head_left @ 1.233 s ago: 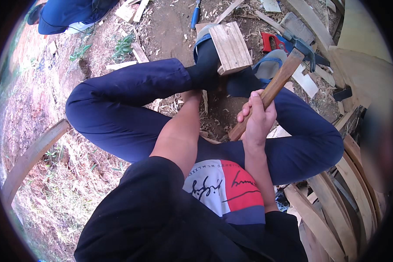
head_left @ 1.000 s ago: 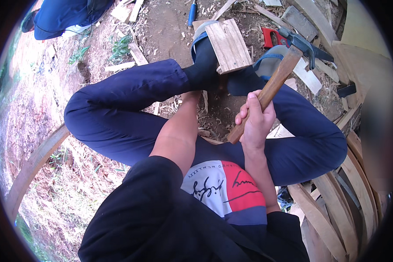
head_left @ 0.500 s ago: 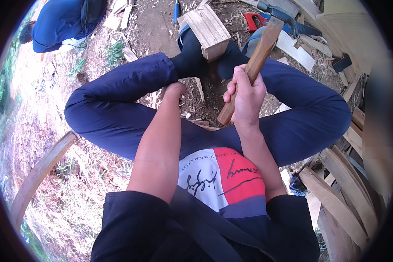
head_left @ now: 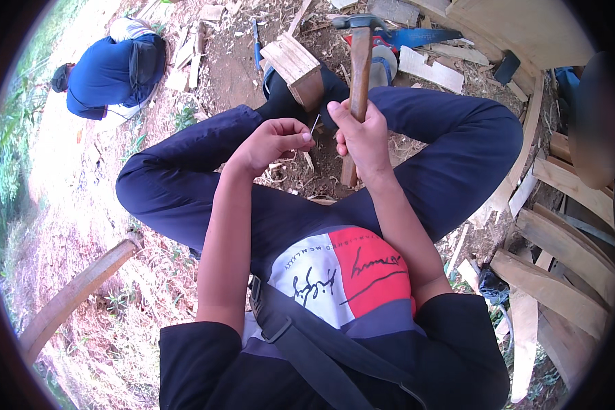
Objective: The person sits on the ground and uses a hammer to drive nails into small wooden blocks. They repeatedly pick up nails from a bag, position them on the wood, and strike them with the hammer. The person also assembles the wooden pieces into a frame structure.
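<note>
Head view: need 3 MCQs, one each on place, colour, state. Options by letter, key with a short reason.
1. Where is the wooden block?
A. On the ground in front of the crossed legs
B. On the person's lap
C. In the left hand

2. What colour are the trousers?
A. Red
B. Dark blue
C. White

3. How is the hammer held?
A. Lying loose on the ground
B. Gripped by both hands
C. Gripped by the right hand, head raised

Key: 1 A, it sits on the dirt past the shins. 2 B, both legs are dark blue. 3 C, right hand wraps the handle; the left hand pinches a small thin piece, seemingly a nail.
</note>
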Demonstrator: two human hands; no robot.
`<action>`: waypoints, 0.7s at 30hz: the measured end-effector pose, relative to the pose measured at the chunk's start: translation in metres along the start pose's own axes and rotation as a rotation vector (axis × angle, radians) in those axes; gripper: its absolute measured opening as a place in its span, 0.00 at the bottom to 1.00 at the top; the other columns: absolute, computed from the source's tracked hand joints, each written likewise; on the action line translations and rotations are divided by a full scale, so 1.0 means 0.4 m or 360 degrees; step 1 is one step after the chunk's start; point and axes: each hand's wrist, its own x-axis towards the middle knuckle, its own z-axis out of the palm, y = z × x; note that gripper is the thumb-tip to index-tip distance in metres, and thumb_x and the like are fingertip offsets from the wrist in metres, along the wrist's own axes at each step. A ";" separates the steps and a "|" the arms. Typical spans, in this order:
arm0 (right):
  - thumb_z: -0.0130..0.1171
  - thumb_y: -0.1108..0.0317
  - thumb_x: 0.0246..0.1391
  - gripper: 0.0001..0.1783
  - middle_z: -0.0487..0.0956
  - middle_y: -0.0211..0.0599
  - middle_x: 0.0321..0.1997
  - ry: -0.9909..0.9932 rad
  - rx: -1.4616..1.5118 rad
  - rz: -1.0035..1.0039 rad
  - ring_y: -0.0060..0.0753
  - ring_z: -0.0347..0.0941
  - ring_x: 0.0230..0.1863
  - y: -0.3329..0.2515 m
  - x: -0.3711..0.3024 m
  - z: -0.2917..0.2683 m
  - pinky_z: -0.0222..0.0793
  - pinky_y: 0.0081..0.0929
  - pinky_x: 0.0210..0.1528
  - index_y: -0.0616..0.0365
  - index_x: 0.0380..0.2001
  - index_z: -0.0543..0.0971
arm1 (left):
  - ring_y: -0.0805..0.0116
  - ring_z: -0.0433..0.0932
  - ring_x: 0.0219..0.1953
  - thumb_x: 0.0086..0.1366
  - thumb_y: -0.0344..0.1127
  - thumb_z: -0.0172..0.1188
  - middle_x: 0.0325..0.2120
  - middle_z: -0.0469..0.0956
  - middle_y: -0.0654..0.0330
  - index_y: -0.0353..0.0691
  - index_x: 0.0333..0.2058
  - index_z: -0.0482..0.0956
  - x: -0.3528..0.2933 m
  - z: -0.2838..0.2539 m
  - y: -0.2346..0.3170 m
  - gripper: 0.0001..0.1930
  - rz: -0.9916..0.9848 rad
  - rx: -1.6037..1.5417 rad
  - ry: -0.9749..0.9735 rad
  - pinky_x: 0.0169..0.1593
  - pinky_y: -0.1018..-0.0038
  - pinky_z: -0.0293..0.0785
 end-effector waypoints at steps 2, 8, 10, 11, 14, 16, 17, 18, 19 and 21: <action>0.67 0.63 0.54 0.17 0.71 0.25 0.22 -0.0164 -0.0011 0.0002 0.12 0.65 0.14 0.004 -0.017 0.012 0.60 0.15 0.12 0.59 0.37 0.69 | 0.82 0.76 0.34 0.64 0.38 0.64 0.32 0.81 0.68 0.40 0.38 0.80 -0.030 0.006 0.013 0.09 0.0137 -0.0012 -0.0025 0.38 0.82 0.70; 0.66 0.67 0.53 0.17 0.75 0.29 0.25 -0.0201 -0.0278 -0.0167 0.13 0.69 0.18 0.032 -0.033 0.037 0.63 0.15 0.14 0.63 0.39 0.70 | 0.81 0.75 0.39 0.65 0.35 0.62 0.35 0.79 0.67 0.39 0.38 0.80 -0.036 -0.001 -0.015 0.07 0.0323 -0.0072 -0.0144 0.46 0.78 0.70; 0.65 0.68 0.53 0.16 0.77 0.30 0.27 -0.0178 -0.0368 -0.0149 0.15 0.72 0.20 0.037 -0.034 0.042 0.66 0.16 0.16 0.64 0.40 0.71 | 0.81 0.74 0.39 0.66 0.33 0.62 0.34 0.79 0.68 0.38 0.36 0.79 -0.036 0.001 -0.028 0.05 0.0351 -0.0073 -0.0159 0.46 0.79 0.69; 0.65 0.68 0.53 0.16 0.77 0.31 0.27 -0.0182 -0.0367 -0.0081 0.16 0.73 0.22 0.031 -0.039 0.045 0.68 0.17 0.18 0.65 0.40 0.71 | 0.81 0.73 0.38 0.66 0.32 0.61 0.34 0.78 0.68 0.38 0.36 0.78 -0.038 0.000 -0.031 0.05 0.0364 -0.0079 -0.0171 0.45 0.79 0.69; 0.64 0.68 0.53 0.17 0.79 0.34 0.29 -0.0198 -0.0401 0.0005 0.19 0.76 0.26 0.028 -0.041 0.049 0.73 0.20 0.25 0.66 0.41 0.72 | 0.82 0.72 0.37 0.65 0.31 0.61 0.33 0.77 0.69 0.37 0.35 0.77 -0.038 -0.002 -0.035 0.05 0.0395 -0.0083 -0.0213 0.45 0.79 0.69; 0.64 0.68 0.53 0.17 0.80 0.36 0.30 -0.0206 -0.0409 -0.0019 0.21 0.77 0.28 0.030 -0.037 0.044 0.75 0.21 0.29 0.67 0.41 0.72 | 0.82 0.72 0.37 0.65 0.30 0.61 0.32 0.76 0.70 0.37 0.35 0.76 -0.032 -0.009 -0.029 0.04 0.0405 -0.0057 -0.0245 0.45 0.80 0.68; 0.63 0.69 0.52 0.17 0.80 0.36 0.30 -0.0209 -0.0400 -0.0053 0.22 0.77 0.28 0.040 -0.034 0.045 0.75 0.22 0.31 0.67 0.42 0.72 | 0.83 0.71 0.35 0.65 0.30 0.61 0.31 0.76 0.71 0.37 0.35 0.77 -0.029 -0.012 -0.030 0.04 0.0392 -0.0030 -0.0201 0.42 0.81 0.67; 0.63 0.69 0.52 0.17 0.81 0.37 0.31 -0.0208 -0.0388 -0.0086 0.23 0.78 0.29 0.054 -0.032 0.047 0.76 0.23 0.32 0.68 0.42 0.72 | 0.84 0.70 0.33 0.65 0.31 0.61 0.29 0.75 0.72 0.38 0.35 0.77 -0.030 -0.017 -0.040 0.04 0.0379 0.0000 -0.0159 0.39 0.82 0.66; 0.63 0.70 0.50 0.17 0.81 0.37 0.30 -0.0153 -0.0431 -0.0116 0.25 0.79 0.30 0.069 -0.025 0.041 0.76 0.24 0.33 0.68 0.41 0.72 | 0.85 0.69 0.31 0.65 0.31 0.61 0.28 0.75 0.73 0.38 0.35 0.77 -0.016 -0.012 -0.043 0.04 0.0374 0.0029 -0.0160 0.36 0.83 0.65; 0.62 0.69 0.48 0.17 0.81 0.38 0.30 -0.0118 -0.0456 -0.0206 0.28 0.79 0.31 0.090 -0.018 0.040 0.75 0.27 0.35 0.67 0.40 0.73 | 0.85 0.71 0.32 0.65 0.33 0.62 0.29 0.76 0.73 0.41 0.34 0.78 -0.019 -0.019 -0.027 0.04 0.0321 0.0090 -0.0180 0.37 0.84 0.65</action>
